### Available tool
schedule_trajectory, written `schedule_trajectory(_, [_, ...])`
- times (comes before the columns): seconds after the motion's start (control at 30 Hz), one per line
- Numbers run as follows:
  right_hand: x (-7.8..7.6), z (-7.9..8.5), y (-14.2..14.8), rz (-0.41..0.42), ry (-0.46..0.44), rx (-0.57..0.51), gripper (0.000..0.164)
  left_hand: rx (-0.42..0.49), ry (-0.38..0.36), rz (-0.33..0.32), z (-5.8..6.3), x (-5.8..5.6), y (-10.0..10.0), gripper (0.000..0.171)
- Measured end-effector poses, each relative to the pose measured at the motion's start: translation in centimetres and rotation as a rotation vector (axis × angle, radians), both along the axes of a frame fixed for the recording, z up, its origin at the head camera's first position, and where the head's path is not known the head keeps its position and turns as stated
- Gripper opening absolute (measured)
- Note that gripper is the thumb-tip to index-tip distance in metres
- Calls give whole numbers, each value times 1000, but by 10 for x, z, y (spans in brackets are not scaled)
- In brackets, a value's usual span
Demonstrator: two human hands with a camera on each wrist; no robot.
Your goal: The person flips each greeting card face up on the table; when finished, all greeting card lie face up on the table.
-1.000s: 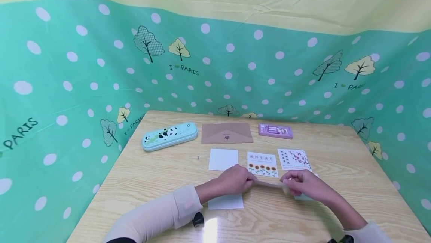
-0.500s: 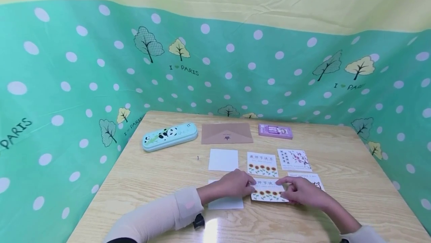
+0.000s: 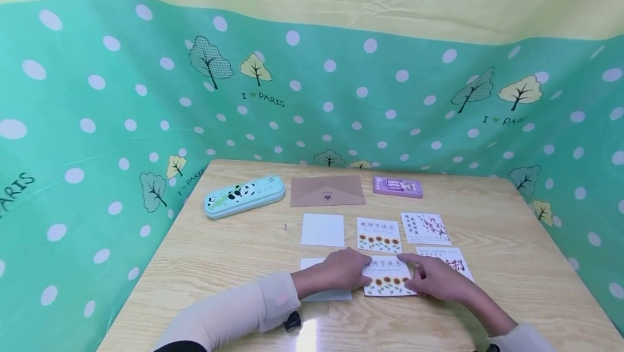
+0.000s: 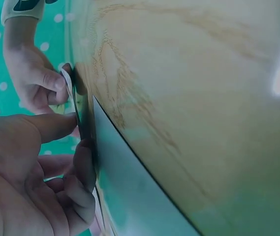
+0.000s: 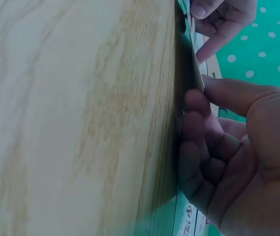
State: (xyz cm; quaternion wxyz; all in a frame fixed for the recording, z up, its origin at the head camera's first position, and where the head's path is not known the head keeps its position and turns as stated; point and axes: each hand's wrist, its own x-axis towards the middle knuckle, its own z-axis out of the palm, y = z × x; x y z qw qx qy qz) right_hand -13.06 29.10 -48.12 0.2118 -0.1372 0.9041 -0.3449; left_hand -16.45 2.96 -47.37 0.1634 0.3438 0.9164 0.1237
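Note:
A white greeting card printed with sunflowers and Chinese characters (image 3: pixel 387 276) is held between both hands, close over the table. My left hand (image 3: pixel 343 272) pinches its left edge, thumb on the near side. At the opposite edge my right hand (image 3: pixel 436 279) pinches it between thumb and fingers. The right wrist view shows the held card (image 5: pixel 198 69) edge-on, slightly raised at the right fingertips. Under the left wrist lies a blank white card (image 3: pixel 336 294), partly hidden. A second sunflower card (image 3: pixel 378 235) lies just beyond the held one. Partly behind the right hand is a card with dark red writing (image 3: pixel 450 260).
Another blank white card (image 3: pixel 322 229) and a plum-blossom card (image 3: pixel 426 228) lie in the farther row. Behind them are a blue panda pencil case (image 3: pixel 245 196), a brown envelope (image 3: pixel 327 191) and a purple box (image 3: pixel 397 187). A polka-dot curtain (image 3: pixel 273 113) surrounds the wooden table (image 3: pixel 234 260).
The held card, seen almost edge-on a second ago, has tilted down so its sunflower face shows. Both hands have lowered slightly with it, and the right hand now grips its right edge.

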Motion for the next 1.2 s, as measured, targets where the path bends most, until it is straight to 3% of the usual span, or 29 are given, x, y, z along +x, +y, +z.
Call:
schedule_trajectory(0.27, [3,-1,-6,18,105,73,71,-67,59,46,2,4,4,41])
schedule_trajectory(0.47, [3,0,-9,-13,109,137,69,-87,72,57,-2,4,7,39])
schedule_trajectory(0.8, [3,5,-5,61,104,68,69,-20,98,4,-1,3,-7,36])
schedule_trajectory(0.97, [-3,9,-5,84,120,21,61,57,82,6,4,-8,-22,39])
schedule_trajectory(1.2, [-21,17,-20,68,131,38,54,184,-31,166,18,-32,-48,55])
